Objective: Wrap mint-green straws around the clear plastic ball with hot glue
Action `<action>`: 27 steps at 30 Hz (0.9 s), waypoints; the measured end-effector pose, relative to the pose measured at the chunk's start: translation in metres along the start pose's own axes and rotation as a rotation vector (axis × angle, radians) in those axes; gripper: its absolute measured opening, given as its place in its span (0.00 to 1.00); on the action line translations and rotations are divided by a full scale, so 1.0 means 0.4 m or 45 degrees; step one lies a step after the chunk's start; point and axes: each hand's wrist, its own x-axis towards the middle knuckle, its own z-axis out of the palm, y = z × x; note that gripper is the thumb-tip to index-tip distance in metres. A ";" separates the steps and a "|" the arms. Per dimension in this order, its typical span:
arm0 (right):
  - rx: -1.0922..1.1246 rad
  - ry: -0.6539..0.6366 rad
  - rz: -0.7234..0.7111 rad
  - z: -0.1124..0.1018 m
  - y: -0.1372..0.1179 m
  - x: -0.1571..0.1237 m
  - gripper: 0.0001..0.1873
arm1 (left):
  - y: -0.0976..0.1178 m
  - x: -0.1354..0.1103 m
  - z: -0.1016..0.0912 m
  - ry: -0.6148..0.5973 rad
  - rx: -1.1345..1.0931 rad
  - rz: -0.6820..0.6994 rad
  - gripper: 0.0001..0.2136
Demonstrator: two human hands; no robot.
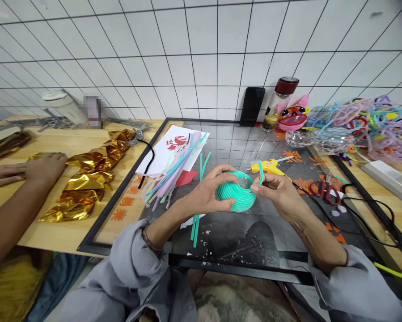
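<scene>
My left hand [207,190] curls round a teal ball [237,192] wound from pipe cleaner, held above the glass mat [247,147]. My right hand [276,190] pinches the loose teal pipe cleaner end [261,172] that sticks up from the ball's right side. Both hands are closed on the piece. Below my left hand a few spare teal pipe cleaners [196,228] lie on the mat. A yellow glue gun [268,166] rests just behind my right hand.
A bundle of pastel pipe cleaners [174,172] lies on white paper at left. Red scissors [323,188] and black cables lie at right, a heap of coloured pipe cleaners [365,120] behind. Another person's hand [44,166] rests by gold foil pieces [86,181]. A phone [251,106] and jar [281,100] stand at the wall.
</scene>
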 end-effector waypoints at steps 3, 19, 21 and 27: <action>-0.028 0.010 -0.010 0.002 0.002 -0.001 0.22 | 0.001 -0.002 0.000 0.004 -0.010 -0.010 0.17; -0.115 0.053 -0.091 0.014 0.028 -0.005 0.19 | -0.007 -0.009 0.041 0.171 -0.194 -0.147 0.07; -0.130 0.060 -0.095 0.017 0.030 -0.006 0.18 | -0.004 -0.009 0.046 0.222 -0.239 -0.184 0.06; -0.175 0.068 -0.133 0.021 0.034 -0.006 0.20 | 0.002 -0.002 0.051 0.274 -0.321 -0.264 0.04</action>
